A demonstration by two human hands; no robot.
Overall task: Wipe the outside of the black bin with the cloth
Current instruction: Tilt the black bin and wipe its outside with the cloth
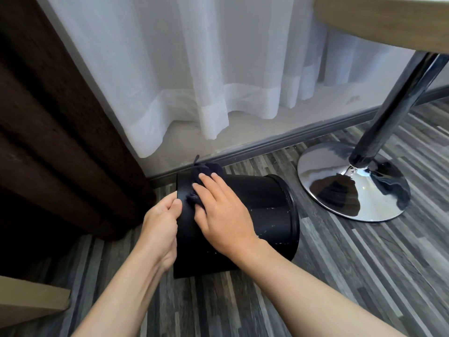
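The black bin point(264, 210) lies on its side on the striped wood floor, its ridged end to the right and its flat end to the left. My left hand point(160, 227) grips the left end of the bin, thumb on the edge. My right hand point(218, 210) lies flat on top of the bin's wall and presses a dark cloth point(206, 172) against it near the left end. Part of the cloth sticks out beyond my fingertips toward the wall. White specks show on the bin's side lower right.
A chrome table base point(352, 183) and its dark pole point(398, 108) stand just right of the bin, under a tabletop point(388, 18). A white curtain point(194, 81) and skirting board run behind. A dark brown drape point(48, 132) hangs at the left. A beige panel point(29, 305) sits lower left.
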